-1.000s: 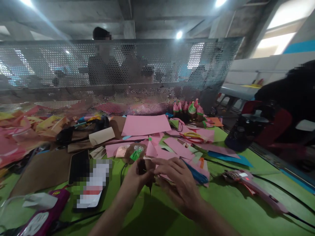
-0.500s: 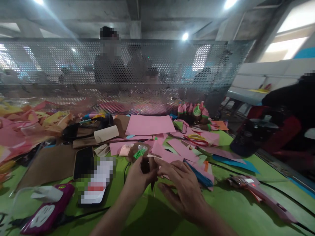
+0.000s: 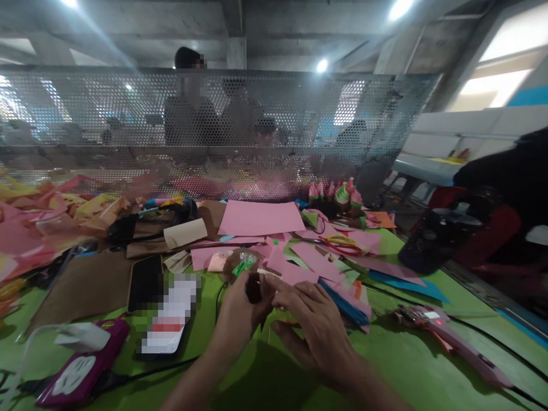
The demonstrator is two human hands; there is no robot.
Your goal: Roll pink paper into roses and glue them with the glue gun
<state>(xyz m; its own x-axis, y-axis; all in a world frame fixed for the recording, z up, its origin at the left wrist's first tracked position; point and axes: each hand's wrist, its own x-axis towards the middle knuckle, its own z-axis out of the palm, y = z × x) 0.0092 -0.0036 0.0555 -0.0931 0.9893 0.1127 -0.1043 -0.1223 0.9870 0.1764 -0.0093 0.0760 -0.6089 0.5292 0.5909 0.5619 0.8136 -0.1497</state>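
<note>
My left hand (image 3: 240, 311) is closed round a small dark cone-shaped paper piece (image 3: 256, 292), held just above the green table (image 3: 411, 365). My right hand (image 3: 314, 325) meets it from the right, its thumb and forefinger pinching at the top of the same piece, the other fingers curled loosely. A thin stick pokes down below the hands. Just beyond them lie pink paper scraps (image 3: 308, 260) and a small clear bag with green bits (image 3: 242, 264).
A phone (image 3: 145, 282), a magenta power strip (image 3: 81, 368) and brown card lie at left. A pink glue gun (image 3: 440, 331) with its cable lies at right. Scissors (image 3: 340, 242), a pink sheet (image 3: 261, 218) and finished paper cones (image 3: 338, 194) sit farther back. People are behind the mesh screen and at right.
The view has shifted slightly. My right hand's fingers have closed in a little on the dark piece; both hands stay in place.
</note>
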